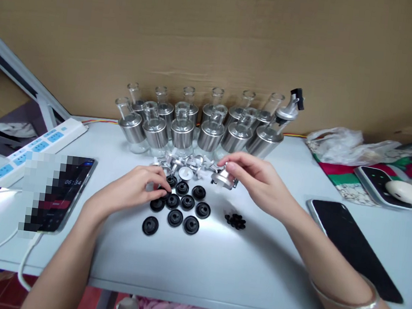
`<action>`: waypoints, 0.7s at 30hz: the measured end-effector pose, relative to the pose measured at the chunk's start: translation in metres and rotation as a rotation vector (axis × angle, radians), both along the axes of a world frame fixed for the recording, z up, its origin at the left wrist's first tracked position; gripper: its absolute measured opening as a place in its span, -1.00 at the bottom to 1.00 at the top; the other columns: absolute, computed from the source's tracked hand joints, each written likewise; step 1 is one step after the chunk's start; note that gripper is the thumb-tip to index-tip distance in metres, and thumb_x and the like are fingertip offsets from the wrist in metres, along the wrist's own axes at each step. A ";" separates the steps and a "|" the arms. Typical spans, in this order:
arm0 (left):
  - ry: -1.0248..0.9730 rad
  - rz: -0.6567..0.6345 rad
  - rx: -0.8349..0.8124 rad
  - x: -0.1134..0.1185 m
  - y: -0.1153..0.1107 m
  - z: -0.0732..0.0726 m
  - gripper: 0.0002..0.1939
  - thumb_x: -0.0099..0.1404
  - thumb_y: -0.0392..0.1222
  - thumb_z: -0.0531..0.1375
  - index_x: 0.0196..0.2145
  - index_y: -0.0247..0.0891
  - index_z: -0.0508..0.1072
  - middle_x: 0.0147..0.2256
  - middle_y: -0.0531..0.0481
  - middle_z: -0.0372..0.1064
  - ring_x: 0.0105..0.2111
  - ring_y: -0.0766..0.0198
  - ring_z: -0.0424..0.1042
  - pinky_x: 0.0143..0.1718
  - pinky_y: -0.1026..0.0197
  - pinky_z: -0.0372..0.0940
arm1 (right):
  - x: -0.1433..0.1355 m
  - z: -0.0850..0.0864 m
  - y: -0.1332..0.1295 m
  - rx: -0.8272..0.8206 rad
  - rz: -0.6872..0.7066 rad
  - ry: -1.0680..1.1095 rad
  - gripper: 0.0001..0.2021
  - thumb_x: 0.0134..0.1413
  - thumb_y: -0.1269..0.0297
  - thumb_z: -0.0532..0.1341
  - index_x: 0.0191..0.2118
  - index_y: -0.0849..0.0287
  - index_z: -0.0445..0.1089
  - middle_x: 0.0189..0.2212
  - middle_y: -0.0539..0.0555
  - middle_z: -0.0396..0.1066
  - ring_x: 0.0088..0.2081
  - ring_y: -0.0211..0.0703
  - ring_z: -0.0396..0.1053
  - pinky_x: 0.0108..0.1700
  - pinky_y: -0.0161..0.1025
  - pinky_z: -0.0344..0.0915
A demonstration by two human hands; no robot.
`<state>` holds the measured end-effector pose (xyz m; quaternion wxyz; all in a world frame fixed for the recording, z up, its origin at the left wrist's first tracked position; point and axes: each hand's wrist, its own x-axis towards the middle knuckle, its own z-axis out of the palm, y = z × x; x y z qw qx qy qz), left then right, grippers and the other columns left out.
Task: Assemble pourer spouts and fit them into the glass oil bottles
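The right hand (pixel 260 180) was closed on a metal pourer top (pixel 222 178), its thumb and fingers pinching the silver piece just above the table (pixel 192 277). The left hand (pixel 137 189) was curled low, fingertips against one of the black ring-shaped seals (pixel 172 200); whether it had a firm hold on one could not be told. The two hands were apart.

Around and in front of the left hand's fingers, the seals lay loosely spread, none of those in plain view joined to a metal part. Just behind them sat a jumbled heap of metal pourer parts (pixel 186 173), and below the right hand was a small pile of little black pieces (pixel 235 221). Much of the assembly therefore looked unfinished.

Farther back, glass bottles with steel sleeves (pixel 155 131) stood upright in two rows. Only the front bottle at the right end (pixel 267 140) carried a complete-looking pourer with a black lever (pixel 287 114); the other visible necks were open. By that measure, the work appeared to be at an early stage, with one bottle topped and the rest bare.

A phone (pixel 76 184) and a power strip (pixel 39 148) lay at the left.
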<state>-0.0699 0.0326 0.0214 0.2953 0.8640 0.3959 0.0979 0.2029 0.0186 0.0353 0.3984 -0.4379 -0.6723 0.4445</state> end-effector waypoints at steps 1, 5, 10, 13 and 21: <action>-0.005 0.006 0.000 0.000 0.000 0.000 -0.82 0.30 -0.23 0.10 -0.30 -0.20 0.53 -0.28 -0.02 0.40 -0.33 0.27 0.41 -0.25 0.22 0.30 | 0.002 -0.006 -0.003 -0.039 -0.015 0.049 -0.79 0.14 0.13 0.19 -0.31 0.19 0.37 -0.54 -0.03 0.33 -0.52 -0.28 0.29 -0.43 -0.30 0.25; -0.074 0.034 0.075 0.008 -0.004 0.002 -0.82 0.32 -0.26 0.08 -0.31 -0.22 0.49 -0.27 -0.02 0.38 -0.31 0.28 0.40 -0.25 0.23 0.30 | 0.008 -0.021 -0.010 -0.125 -0.087 0.184 -0.78 -0.03 0.15 0.34 -0.40 0.17 0.36 -0.60 -0.05 0.37 -0.54 -0.25 0.37 -0.40 -0.26 0.33; -0.371 0.188 0.249 0.029 -0.014 0.003 -0.90 0.32 -0.26 0.11 -0.30 -0.22 0.43 -0.27 -0.02 0.35 -0.27 0.29 0.37 -0.36 0.31 0.30 | 0.008 -0.025 -0.014 -0.132 -0.118 0.257 -0.83 -0.03 0.22 0.34 -0.30 0.15 0.44 -0.52 -0.01 0.48 -0.46 -0.22 0.45 -0.34 -0.24 0.37; -0.655 0.295 0.260 0.042 -0.019 -0.006 -0.93 0.32 -0.27 0.13 -0.30 -0.22 0.41 -0.28 -0.02 0.33 -0.24 0.29 0.36 -0.26 0.26 0.34 | 0.004 -0.028 -0.015 -0.131 -0.137 0.260 -0.86 0.00 0.25 0.32 -0.29 0.15 0.46 -0.51 -0.01 0.48 -0.45 -0.22 0.45 -0.33 -0.24 0.37; -0.867 0.327 -0.005 0.066 -0.030 -0.015 -0.92 0.29 -0.22 0.16 -0.37 -0.23 0.39 -0.30 -0.02 0.34 -0.28 0.31 0.39 -0.29 0.27 0.42 | -0.003 -0.031 -0.022 -0.115 -0.125 0.251 -0.91 0.01 0.31 0.30 -0.29 0.13 0.48 -0.54 -0.03 0.47 -0.47 -0.23 0.43 -0.35 -0.26 0.38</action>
